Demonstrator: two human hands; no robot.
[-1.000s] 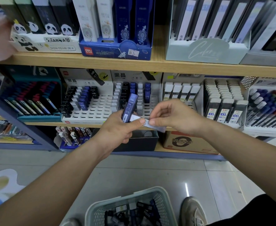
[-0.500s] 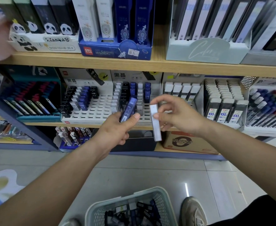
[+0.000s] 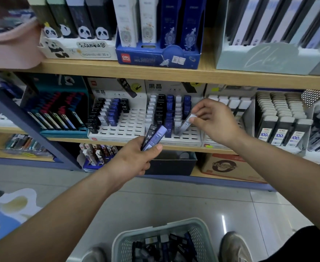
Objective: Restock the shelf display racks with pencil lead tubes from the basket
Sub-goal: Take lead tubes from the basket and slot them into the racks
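White tube [image 3: 184, 125] pinched in right hand [image 3: 215, 122], tilted, lower end near rack [image 3: 193, 138] front edge. Dark tubes [image 3: 155, 138] gripped in left hand [image 3: 136, 160]. Basket [image 3: 117, 241] below, tubes inside.

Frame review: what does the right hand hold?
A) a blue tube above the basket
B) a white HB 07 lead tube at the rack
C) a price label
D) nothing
B: the right hand pinches a white lead tube marked HB 07, tilted, its lower end at the display rack.

Head camera looks down, close to shelves [image 3: 155, 74].
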